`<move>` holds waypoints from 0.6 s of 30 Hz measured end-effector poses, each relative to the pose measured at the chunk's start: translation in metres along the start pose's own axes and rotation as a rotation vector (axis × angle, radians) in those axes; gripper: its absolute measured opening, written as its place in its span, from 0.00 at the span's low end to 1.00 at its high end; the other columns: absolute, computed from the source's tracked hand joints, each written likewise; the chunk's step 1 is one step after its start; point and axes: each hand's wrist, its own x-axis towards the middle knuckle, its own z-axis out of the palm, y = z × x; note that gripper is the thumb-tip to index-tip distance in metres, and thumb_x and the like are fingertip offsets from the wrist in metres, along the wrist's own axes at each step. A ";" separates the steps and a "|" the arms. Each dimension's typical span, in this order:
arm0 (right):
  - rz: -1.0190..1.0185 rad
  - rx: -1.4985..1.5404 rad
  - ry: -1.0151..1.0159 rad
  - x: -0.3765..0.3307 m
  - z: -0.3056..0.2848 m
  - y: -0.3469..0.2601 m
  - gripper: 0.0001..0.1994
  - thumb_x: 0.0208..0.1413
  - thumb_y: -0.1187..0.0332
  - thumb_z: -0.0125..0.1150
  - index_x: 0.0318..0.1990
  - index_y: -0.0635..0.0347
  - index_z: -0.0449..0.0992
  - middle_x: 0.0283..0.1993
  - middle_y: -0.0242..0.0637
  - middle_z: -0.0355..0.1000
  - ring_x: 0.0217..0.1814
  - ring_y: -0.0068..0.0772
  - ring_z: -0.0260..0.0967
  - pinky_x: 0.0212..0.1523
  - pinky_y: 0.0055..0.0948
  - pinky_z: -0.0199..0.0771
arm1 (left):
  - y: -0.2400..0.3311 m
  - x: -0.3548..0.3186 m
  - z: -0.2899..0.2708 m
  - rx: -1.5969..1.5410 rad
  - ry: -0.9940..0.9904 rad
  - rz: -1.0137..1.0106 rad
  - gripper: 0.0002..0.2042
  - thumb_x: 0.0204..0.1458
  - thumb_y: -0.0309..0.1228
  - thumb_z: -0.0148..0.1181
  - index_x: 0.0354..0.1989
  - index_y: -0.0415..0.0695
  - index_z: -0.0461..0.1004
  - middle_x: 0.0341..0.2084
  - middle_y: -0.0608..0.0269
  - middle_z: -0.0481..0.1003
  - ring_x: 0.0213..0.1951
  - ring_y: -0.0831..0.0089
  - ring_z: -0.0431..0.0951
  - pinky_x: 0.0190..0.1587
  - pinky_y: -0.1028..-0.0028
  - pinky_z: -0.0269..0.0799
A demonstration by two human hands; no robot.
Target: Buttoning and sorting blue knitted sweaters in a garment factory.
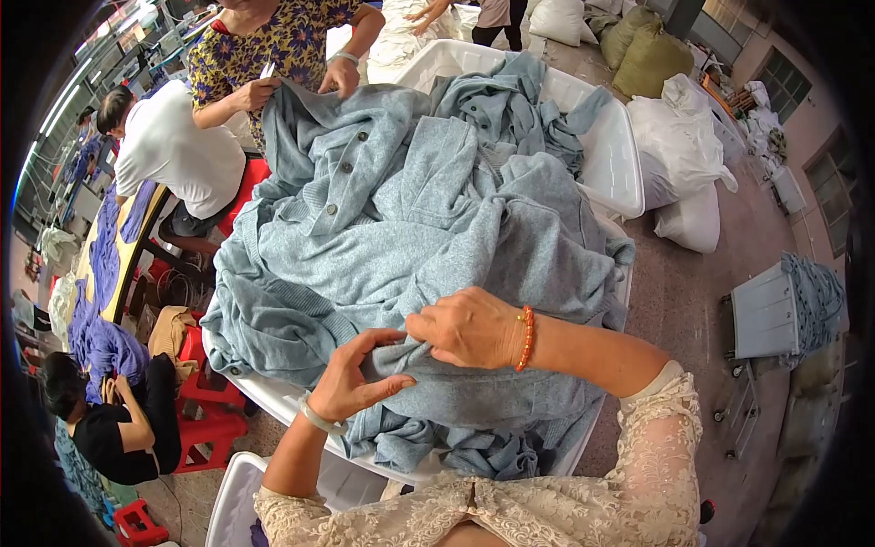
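Note:
A big heap of grey-blue knit cardigans (pixel 365 255) fills the space before me, some with dark buttons and ribbed edges. My right hand (pixel 469 330), with an orange bead bracelet on its wrist, pinches a fold of a cardigan (pixel 510 401) at the near side of the heap. Close on its left, my left hand (pixel 351 378) curves around the same fold, thumb on the near side and fingers on the far side, with cloth between them. A pale bangle circles the left wrist. The fingertips of both hands are partly hidden in the cloth.
Across the heap, a person in a patterned top (pixel 273 55) holds a cardigan's edge and small pale-handled snips. White tubs (pixel 602 155) hold knitwear. At left, people sit by purple cloth (pixel 105 255) and red stools (pixel 205 419). White sacks (pixel 684 137) and a cart (pixel 775 314) stand right.

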 end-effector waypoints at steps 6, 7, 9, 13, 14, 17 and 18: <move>-0.004 0.046 0.059 -0.014 0.012 -0.016 0.19 0.37 0.69 0.68 0.35 0.57 0.64 0.27 0.36 0.68 0.31 0.39 0.72 0.30 0.36 0.72 | -0.023 -0.005 0.030 -0.743 -0.049 -0.219 0.15 0.47 0.25 0.66 0.42 0.39 0.69 0.34 0.69 0.71 0.37 0.82 0.70 0.40 0.82 0.67; -0.003 0.048 0.054 -0.018 0.012 -0.018 0.19 0.37 0.69 0.68 0.35 0.57 0.64 0.27 0.36 0.68 0.31 0.39 0.72 0.30 0.36 0.72 | -0.021 -0.006 0.038 -0.919 -0.035 -0.242 0.15 0.48 0.23 0.64 0.43 0.39 0.69 0.36 0.68 0.72 0.39 0.82 0.71 0.42 0.81 0.68; 0.061 0.115 0.006 -0.022 0.012 -0.021 0.17 0.40 0.68 0.67 0.35 0.57 0.64 0.29 0.36 0.70 0.32 0.40 0.72 0.32 0.36 0.72 | -0.022 -0.011 0.046 -0.937 -0.055 -0.311 0.14 0.50 0.21 0.60 0.46 0.37 0.67 0.39 0.66 0.72 0.43 0.80 0.71 0.46 0.80 0.68; 0.054 0.322 -0.232 -0.022 0.005 -0.021 0.10 0.48 0.69 0.60 0.36 0.58 0.68 0.30 0.36 0.71 0.34 0.42 0.72 0.34 0.35 0.72 | -0.027 -0.034 0.064 -0.363 0.014 -0.201 0.12 0.51 0.20 0.53 0.45 0.36 0.69 0.34 0.64 0.74 0.31 0.85 0.70 0.33 0.78 0.68; 0.022 0.400 -0.170 -0.018 0.000 -0.016 0.09 0.48 0.71 0.59 0.37 0.58 0.69 0.31 0.37 0.71 0.34 0.42 0.72 0.35 0.35 0.71 | -0.020 -0.039 0.065 -0.212 0.013 -0.196 0.12 0.47 0.21 0.53 0.42 0.38 0.69 0.28 0.58 0.73 0.23 0.81 0.68 0.26 0.75 0.65; -0.028 0.281 -0.029 0.006 -0.019 -0.005 0.15 0.44 0.77 0.53 0.41 0.55 0.74 0.37 0.36 0.71 0.45 0.38 0.68 0.42 0.34 0.69 | 0.007 -0.044 0.066 0.051 -0.046 -0.020 0.08 0.42 0.20 0.54 0.32 0.38 0.67 0.24 0.54 0.67 0.20 0.59 0.70 0.23 0.69 0.66; -0.079 0.155 0.011 0.012 -0.017 -0.002 0.17 0.42 0.79 0.51 0.42 0.55 0.74 0.39 0.35 0.72 0.49 0.37 0.66 0.43 0.34 0.69 | 0.008 -0.045 0.069 0.135 -0.046 0.084 0.08 0.40 0.21 0.56 0.31 0.38 0.66 0.24 0.54 0.67 0.22 0.57 0.70 0.24 0.67 0.66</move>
